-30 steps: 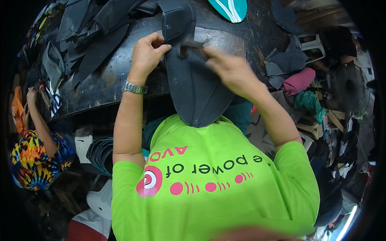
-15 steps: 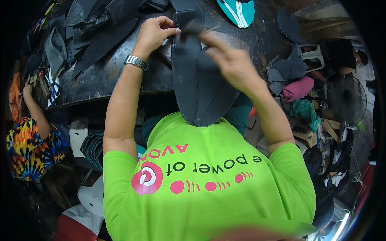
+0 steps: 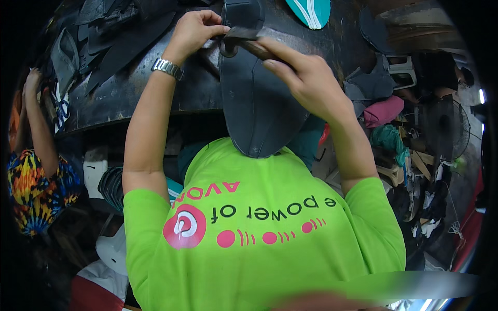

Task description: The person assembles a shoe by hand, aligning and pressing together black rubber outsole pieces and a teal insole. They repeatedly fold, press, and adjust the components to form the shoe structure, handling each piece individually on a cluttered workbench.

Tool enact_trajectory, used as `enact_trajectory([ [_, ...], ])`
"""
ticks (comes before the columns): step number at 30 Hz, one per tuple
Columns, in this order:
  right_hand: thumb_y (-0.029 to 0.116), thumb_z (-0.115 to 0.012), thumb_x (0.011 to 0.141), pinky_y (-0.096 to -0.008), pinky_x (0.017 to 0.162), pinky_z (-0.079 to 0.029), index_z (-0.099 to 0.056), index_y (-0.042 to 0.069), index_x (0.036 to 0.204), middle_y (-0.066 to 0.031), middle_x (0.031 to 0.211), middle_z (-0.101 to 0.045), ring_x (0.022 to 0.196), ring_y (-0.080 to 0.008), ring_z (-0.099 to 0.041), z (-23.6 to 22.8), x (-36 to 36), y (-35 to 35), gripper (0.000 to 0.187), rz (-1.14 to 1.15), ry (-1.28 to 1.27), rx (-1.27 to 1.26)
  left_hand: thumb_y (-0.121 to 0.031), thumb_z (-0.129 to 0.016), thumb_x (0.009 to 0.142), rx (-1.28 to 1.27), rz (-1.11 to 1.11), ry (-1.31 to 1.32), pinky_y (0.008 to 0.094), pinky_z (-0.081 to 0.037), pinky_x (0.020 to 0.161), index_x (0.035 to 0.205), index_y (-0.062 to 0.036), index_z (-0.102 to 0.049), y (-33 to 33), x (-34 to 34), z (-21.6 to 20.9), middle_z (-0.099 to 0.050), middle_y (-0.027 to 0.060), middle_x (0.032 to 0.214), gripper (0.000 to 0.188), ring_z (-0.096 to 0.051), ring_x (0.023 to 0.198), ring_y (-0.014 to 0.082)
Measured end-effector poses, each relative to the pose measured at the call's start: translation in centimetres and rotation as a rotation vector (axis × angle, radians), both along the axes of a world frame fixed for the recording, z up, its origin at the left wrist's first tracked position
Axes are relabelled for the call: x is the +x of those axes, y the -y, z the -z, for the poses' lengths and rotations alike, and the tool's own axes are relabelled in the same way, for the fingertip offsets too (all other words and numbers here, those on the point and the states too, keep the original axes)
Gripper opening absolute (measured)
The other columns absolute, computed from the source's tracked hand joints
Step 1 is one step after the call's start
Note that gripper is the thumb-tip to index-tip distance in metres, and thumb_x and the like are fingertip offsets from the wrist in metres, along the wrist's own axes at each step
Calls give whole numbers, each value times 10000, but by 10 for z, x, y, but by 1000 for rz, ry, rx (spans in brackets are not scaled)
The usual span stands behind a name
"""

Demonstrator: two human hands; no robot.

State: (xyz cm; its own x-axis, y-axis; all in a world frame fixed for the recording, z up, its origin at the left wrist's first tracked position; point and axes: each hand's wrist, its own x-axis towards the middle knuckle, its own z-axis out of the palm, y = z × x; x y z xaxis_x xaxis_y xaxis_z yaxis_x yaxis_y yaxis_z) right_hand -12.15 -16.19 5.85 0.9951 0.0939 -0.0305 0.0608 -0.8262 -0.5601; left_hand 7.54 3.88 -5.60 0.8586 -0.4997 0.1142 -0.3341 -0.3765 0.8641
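Note:
A long dark panel (image 3: 254, 103), seamed down its middle like a shoe upper piece, stretches from the table to my green shirt. At its left edge my left hand (image 3: 193, 35) is closed, thumb and index finger pinching the border. My right hand (image 3: 317, 78) is wrapped round the handle of a hammer (image 3: 236, 40). The hammer's head lies over the panel, right beside my left fingertips. What the left pinch holds beneath the head is partly hidden.
Dark cut pieces (image 3: 122, 49) are heaped on the black table (image 3: 150, 96) at the left. A teal-and-white piece (image 3: 311, 13) lies at the far right. A person in a bright patterned shirt (image 3: 41, 189) sits at left; a fan (image 3: 448, 127) stands at right.
The hammer, blurred by motion before, now shows sharply beside my left fingertips. My left hand keeps its pinch at the panel's edge. The person at left has raised a hand.

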Motion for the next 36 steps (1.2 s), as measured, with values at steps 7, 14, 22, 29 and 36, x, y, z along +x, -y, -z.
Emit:
enact_trajectory([
  [7, 218, -675, 948, -406, 748, -541, -585, 148, 1349, -212, 982, -701, 844, -355, -702, 20, -36, -1, 417, 53, -81, -1, -257, -774, 832, -7, -120, 239, 303, -546, 717, 1031, -55, -740, 9, -30, -10, -746, 87, 861, 285, -707, 753, 193],
  [14, 193, -533, 1037, -201, 468, -346, -377, 15, 1503, -77, 811, -602, 545, -64, -431, -3, -58, 12, 522, -121, 463, 1104, -220, -769, 848, -138, -145, 260, 277, -534, 662, 1092, -43, -702, 12, -46, -10, -720, 72, 842, 309, -649, 686, 144],
  [22, 146, -671, 949, -300, 801, -530, -628, 117, 1311, -145, 1028, -730, 865, -224, -718, 20, -55, 18, 366, 30, 52, 343, -209, -789, 829, -159, -148, 223, 281, -556, 685, 1174, -27, -668, 16, -50, -11, -730, 108, 909, 409, -686, 763, 160],
  [29, 241, -691, 946, -322, 810, -544, -652, 85, 1269, -134, 989, -747, 888, -225, -719, 48, -17, 86, 360, 357, 470, 47, -143, -847, 777, -144, 42, -231, 281, -580, 812, 1529, 14, -287, 3, -86, -27, -715, 147, 1075, 952, -710, 949, 188],
  [36, 259, -785, 822, -374, 899, -487, -599, 95, 1330, -117, 1062, -668, 1042, -267, -622, 57, -6, 83, 566, 214, 544, -37, -106, -754, 868, -502, 86, -924, 283, -592, 776, 1194, 38, -629, 9, -113, -45, -722, 98, 1044, 378, -713, 881, 164],
])
